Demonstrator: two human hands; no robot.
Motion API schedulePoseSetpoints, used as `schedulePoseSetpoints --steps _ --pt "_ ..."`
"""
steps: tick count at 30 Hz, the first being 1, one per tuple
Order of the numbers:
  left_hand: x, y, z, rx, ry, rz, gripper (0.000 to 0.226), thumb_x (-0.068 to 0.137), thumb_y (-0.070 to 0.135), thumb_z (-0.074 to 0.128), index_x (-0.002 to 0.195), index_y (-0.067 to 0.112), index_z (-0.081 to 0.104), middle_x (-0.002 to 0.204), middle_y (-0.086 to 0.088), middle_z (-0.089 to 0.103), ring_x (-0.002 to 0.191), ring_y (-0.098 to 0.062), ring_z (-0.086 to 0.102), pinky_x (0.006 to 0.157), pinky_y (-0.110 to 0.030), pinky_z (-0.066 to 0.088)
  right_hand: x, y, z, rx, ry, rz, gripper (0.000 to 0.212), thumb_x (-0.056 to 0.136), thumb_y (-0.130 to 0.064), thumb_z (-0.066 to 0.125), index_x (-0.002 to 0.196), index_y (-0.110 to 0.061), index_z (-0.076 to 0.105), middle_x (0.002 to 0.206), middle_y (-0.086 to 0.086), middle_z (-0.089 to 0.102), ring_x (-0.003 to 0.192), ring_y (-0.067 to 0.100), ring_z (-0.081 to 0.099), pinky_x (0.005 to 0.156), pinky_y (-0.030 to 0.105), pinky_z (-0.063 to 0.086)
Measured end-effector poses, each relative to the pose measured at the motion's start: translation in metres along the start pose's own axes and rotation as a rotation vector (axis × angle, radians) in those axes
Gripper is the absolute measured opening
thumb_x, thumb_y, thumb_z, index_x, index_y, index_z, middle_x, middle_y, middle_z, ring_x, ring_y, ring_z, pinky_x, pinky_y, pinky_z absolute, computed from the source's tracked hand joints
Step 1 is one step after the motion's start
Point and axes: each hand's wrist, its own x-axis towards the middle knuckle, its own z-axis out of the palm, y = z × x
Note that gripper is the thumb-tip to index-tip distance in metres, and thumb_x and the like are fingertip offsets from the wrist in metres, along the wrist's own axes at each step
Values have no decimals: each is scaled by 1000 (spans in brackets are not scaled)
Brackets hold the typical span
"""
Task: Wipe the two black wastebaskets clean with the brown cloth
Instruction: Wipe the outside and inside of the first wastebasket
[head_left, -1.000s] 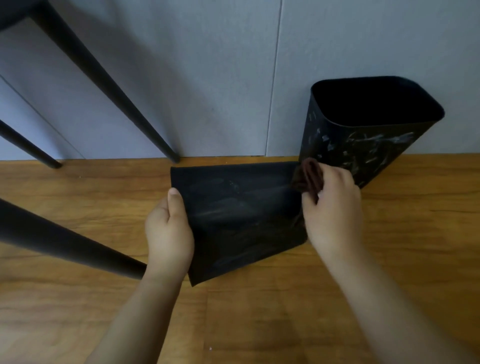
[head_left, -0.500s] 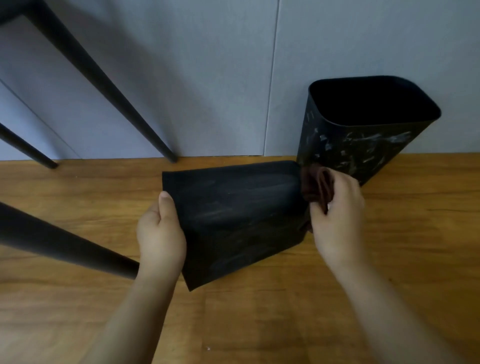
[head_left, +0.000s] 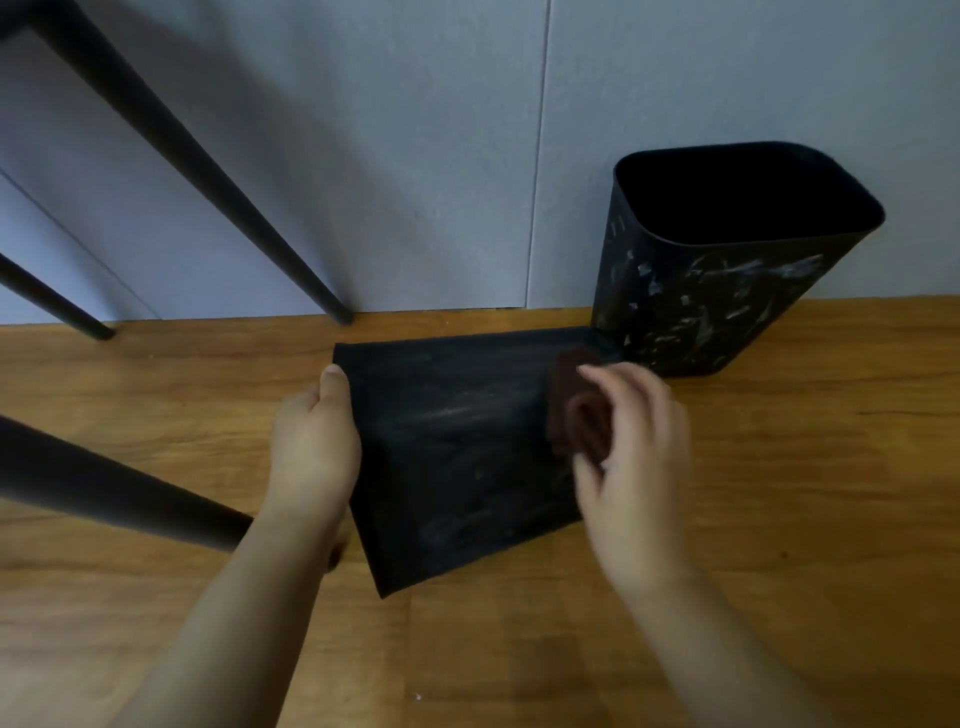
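One black wastebasket lies on its side on the wooden floor, a broad side face up with faint pale smears. My left hand grips its left edge, thumb on top. My right hand holds the bunched brown cloth against the basket's right part; the hand is blurred. The second black wastebasket stands upright by the wall at the right, its front covered in white smudges, its opening up.
Dark slanted furniture legs cross the left side, one thick leg close to my left forearm. A grey panelled wall runs behind. Wooden floor extends to the right and front.
My right hand has slid with the cloth from the basket's upper right corner down and inward over its face. My left hand keeps its hold on the left edge.
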Motion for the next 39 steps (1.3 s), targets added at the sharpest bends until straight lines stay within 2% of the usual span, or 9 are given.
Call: schedulePoseSetpoints --steps 2,10,16,21,26,30,32,37,39 --pt "4 3 -1 38 -23 4 33 102 42 34 79 23 49 86 -3 54 78 -16 52 59 -29 33 10 8 -2 65 70 131 63 75 -14 62 135 -23 46 141 0 40 132 20 39 101 47 47" --pt "1 -1 -2 18 -113 60 35 95 59 32 87 32 52 92 7 56 85 -9 53 68 -28 34 29 11 -2 74 31 112 56 80 -13 64 134 -22 50 138 -2 43 127 16 41 105 37 44" --pt "-18 -50 3 100 -13 454 33 95 43 31 80 20 51 70 4 52 62 3 53 56 -13 41 34 12 5 126 82 121 54 81 -11 66 132 -21 52 136 0 46 127 17 44 103 39 47" --pt "-12 -42 14 34 61 537 41 97 43 30 76 16 52 64 0 49 57 -7 49 51 -14 40 24 -6 20 232 94 152 53 81 -16 61 134 -20 51 136 -1 45 128 16 44 105 40 46" --pt "-11 -27 12 -4 54 563 46 100 43 30 67 16 48 57 1 43 52 -14 44 50 -21 38 8 -45 25 161 27 41 58 78 -22 59 136 -24 52 142 -3 44 134 18 38 107 41 42" --pt "-12 -23 8 -16 41 519 55 102 43 29 72 1 48 61 -12 47 61 -36 49 55 -35 41 -8 -52 23 174 -192 -265 58 78 -23 60 136 -27 53 144 -4 43 137 18 36 107 44 42" --pt "-14 -23 6 -37 52 464 54 101 45 28 72 4 49 63 -9 48 62 -32 50 56 -34 42 -12 -34 20 152 -238 -315 59 76 -18 60 134 -28 54 142 -6 44 136 18 37 106 46 42" --pt "-16 -27 4 -46 99 382 50 100 47 31 64 16 44 56 1 42 52 -14 44 52 -24 40 5 8 17 310 13 229 53 83 -9 60 133 -26 52 138 -12 40 129 10 44 104 40 47" --pt "-19 -25 9 -63 99 356 50 100 47 31 62 16 40 52 6 38 51 -13 41 47 -21 38 11 0 19 285 74 250 52 83 -10 61 134 -22 53 137 -8 41 128 14 45 104 40 46"
